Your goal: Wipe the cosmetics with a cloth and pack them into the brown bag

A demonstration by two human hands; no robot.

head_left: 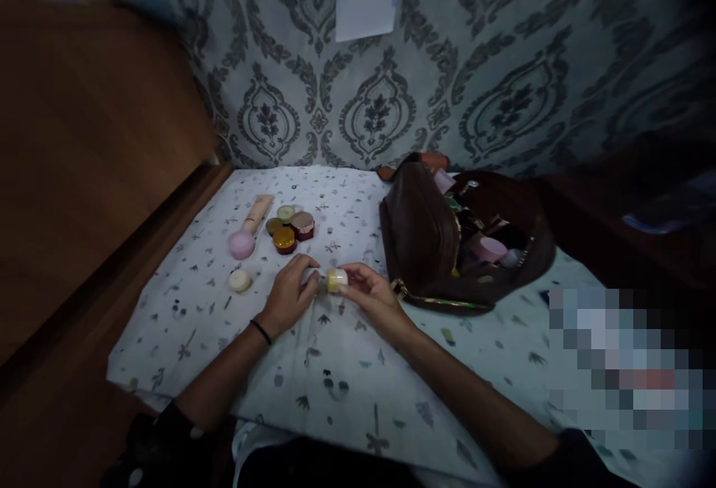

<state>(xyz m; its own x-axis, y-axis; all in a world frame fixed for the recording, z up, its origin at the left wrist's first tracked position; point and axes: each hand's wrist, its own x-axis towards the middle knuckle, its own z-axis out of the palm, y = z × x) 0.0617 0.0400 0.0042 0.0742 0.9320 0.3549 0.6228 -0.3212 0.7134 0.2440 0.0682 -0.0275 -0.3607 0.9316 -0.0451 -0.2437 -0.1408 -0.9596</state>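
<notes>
Between my hands is a small jar (336, 280) with a yellow side and a white end. My right hand (374, 295) grips it by the white end, thumb and fingers around it. My left hand (291, 292), with a black band at the wrist, is just left of the jar, its fingers curled; what they hold, if anything, is too small to tell. Beyond my left hand stand an amber jar (284, 240), a red jar (303, 225), a green-lidded jar (286, 213), a pink jar (241, 245) and a beige tube (258, 213). A cream-coloured jar (240, 280) sits apart.
An open brown bag (419, 230) filled with pink and other items lies on the right of the patterned white cloth (347, 354). Behind is a patterned wall (374, 107) with a white card (366, 10). Brown wooden furniture (95, 115) borders the left.
</notes>
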